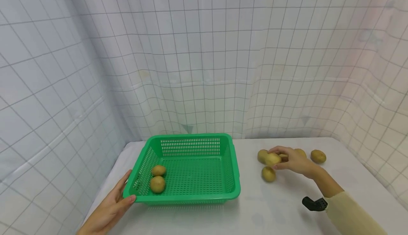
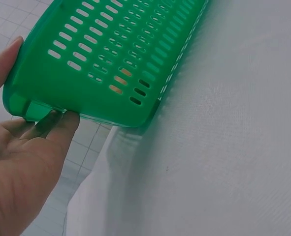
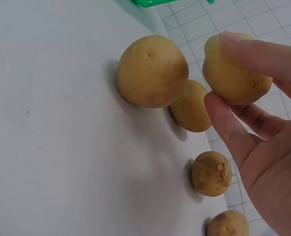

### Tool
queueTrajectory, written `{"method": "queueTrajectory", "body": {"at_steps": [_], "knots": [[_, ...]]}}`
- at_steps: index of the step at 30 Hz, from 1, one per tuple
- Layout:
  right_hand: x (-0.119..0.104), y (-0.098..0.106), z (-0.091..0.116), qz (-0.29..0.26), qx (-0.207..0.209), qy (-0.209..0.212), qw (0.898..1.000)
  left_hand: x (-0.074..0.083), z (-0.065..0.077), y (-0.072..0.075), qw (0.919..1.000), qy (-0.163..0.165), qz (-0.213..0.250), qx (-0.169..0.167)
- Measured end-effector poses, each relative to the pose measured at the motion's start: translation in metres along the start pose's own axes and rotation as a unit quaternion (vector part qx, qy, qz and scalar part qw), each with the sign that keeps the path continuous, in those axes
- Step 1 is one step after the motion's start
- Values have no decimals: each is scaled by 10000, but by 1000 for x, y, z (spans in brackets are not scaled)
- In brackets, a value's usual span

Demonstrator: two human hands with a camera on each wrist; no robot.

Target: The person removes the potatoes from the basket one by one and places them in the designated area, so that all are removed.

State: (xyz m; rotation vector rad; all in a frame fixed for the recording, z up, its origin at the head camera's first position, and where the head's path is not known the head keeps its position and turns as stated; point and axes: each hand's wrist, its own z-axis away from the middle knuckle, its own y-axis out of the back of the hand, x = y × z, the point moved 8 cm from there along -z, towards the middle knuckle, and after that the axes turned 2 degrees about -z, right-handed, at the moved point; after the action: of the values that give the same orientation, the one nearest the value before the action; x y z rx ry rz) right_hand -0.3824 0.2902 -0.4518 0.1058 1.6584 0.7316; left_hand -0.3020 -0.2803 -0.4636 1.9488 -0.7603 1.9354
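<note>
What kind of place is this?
Maybe a little curtained-off workspace: white sheets with grid lines hang on three sides of a white-covered table, where a green basket and potatoes sit.

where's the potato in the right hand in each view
Head: the held potato is right of centre, in the right hand.
Left wrist: not in it.
Right wrist: upper right, in that same hand.
Shared landmark: the green plastic basket, left of centre in head, upper left in left wrist, top edge in right wrist.
</note>
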Motion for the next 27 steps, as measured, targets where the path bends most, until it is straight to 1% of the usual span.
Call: {"method": "queueTrajectory", "body": {"at_steps": [3, 6, 8, 10, 13, 15, 17, 20, 23, 25, 27], "knots": [[5, 6, 6, 188, 194, 3, 9996, 0, 0, 0, 10000, 9, 25, 4], [5, 10, 12, 366, 319, 261, 9985, 1, 0, 0, 10000, 44, 13, 56], [6, 12, 15, 360, 348, 435, 9978, 1, -1, 0, 10000, 24, -8, 47], [10, 12, 20, 324, 310, 478, 9979, 1, -1, 0, 10000, 14, -46, 23], [21, 11, 28, 147, 251, 179, 9994, 2, -2, 1, 10000, -28, -61, -13], [29, 13, 32, 112, 250, -52, 9996, 1, -3, 1, 10000, -37, -59, -3], [34, 15, 36, 91, 294, -186, 9994, 1, -3, 2, 10000, -63, -65, 5], [37, 17, 39, 194, 320, -205, 9991, 1, -5, 2, 9999, -122, -98, -35], [40, 16, 42, 250, 228, -228, 9992, 1, -5, 2, 9997, -183, -77, -114], [40, 14, 44, 261, 127, -162, 9994, 0, -4, 2, 9997, -176, -42, -143], [41, 13, 45, 267, 80, -137, 9995, -1, -3, 2, 9999, -102, -21, -113]]}}
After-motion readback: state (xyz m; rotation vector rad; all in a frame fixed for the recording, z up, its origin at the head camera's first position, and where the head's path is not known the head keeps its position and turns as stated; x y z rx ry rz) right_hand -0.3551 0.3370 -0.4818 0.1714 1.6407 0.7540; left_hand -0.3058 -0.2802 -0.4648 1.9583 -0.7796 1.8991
